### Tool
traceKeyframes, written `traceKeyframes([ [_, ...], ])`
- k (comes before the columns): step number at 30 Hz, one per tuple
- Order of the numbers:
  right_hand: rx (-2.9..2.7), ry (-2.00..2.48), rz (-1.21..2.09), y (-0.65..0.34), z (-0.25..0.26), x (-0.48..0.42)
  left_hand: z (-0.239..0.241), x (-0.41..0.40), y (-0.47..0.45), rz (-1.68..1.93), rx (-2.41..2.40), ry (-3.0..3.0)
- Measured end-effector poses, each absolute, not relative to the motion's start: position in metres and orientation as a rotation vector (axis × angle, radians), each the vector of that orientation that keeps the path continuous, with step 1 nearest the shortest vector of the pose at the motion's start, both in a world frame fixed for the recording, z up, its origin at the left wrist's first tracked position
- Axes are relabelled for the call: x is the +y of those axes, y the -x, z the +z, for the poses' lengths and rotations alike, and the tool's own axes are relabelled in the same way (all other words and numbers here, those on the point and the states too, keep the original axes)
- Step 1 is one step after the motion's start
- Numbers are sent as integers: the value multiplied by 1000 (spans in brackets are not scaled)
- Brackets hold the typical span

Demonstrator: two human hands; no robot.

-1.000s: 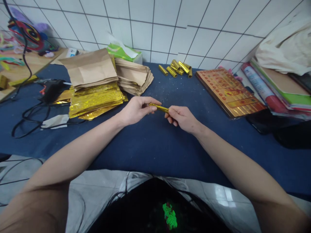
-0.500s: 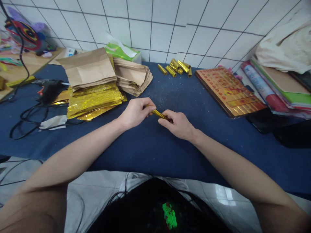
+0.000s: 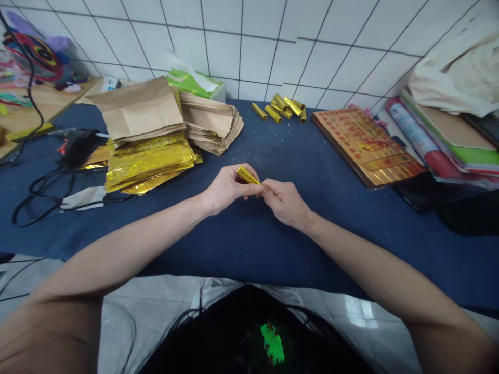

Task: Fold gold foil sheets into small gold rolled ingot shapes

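Both hands meet over the middle of the blue table cloth (image 3: 241, 244). My left hand (image 3: 226, 188) is closed round a small roll of gold foil paper (image 3: 247, 175), which sticks up between thumb and fingers. My right hand (image 3: 284, 201) pinches the roll's right end with its fingertips. To the left lies a stack of gold foil sheets (image 3: 150, 162) under a pile of brown paper bags (image 3: 138, 110). Several finished gold rolls (image 3: 281, 108) lie at the far edge by the tiled wall.
A second heap of brown paper (image 3: 212, 122) lies behind the foil. A black glue gun (image 3: 76, 146) with its cable sits at the left. A printed gold-and-red board (image 3: 366, 145) lies at the right, with books and folders (image 3: 440, 140) beyond it.
The gold roll has been drawn further into my left hand and tilted upward; it looks shorter. My right hand has slid left along it to the end.
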State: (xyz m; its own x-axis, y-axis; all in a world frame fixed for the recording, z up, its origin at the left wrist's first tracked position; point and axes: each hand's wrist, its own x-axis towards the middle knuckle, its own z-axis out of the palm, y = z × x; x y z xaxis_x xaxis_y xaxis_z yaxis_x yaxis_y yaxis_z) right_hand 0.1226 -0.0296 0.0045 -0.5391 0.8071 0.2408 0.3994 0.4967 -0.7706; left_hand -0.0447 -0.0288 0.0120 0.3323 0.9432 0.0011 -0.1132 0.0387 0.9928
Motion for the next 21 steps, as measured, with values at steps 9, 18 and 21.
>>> traceKeyframes([
  [9, -2148, 982, 969, -120, 8, -31, 15, -30, 47, 1053, 932, -1213],
  [18, -2168, 1016, 998, -124, 10, -28, 16, -25, 54, 1076, 999, -1278],
  [21, -2164, 1046, 1046, -129, 13, -20, 14, -22, 59, 1042, 1015, -1361],
])
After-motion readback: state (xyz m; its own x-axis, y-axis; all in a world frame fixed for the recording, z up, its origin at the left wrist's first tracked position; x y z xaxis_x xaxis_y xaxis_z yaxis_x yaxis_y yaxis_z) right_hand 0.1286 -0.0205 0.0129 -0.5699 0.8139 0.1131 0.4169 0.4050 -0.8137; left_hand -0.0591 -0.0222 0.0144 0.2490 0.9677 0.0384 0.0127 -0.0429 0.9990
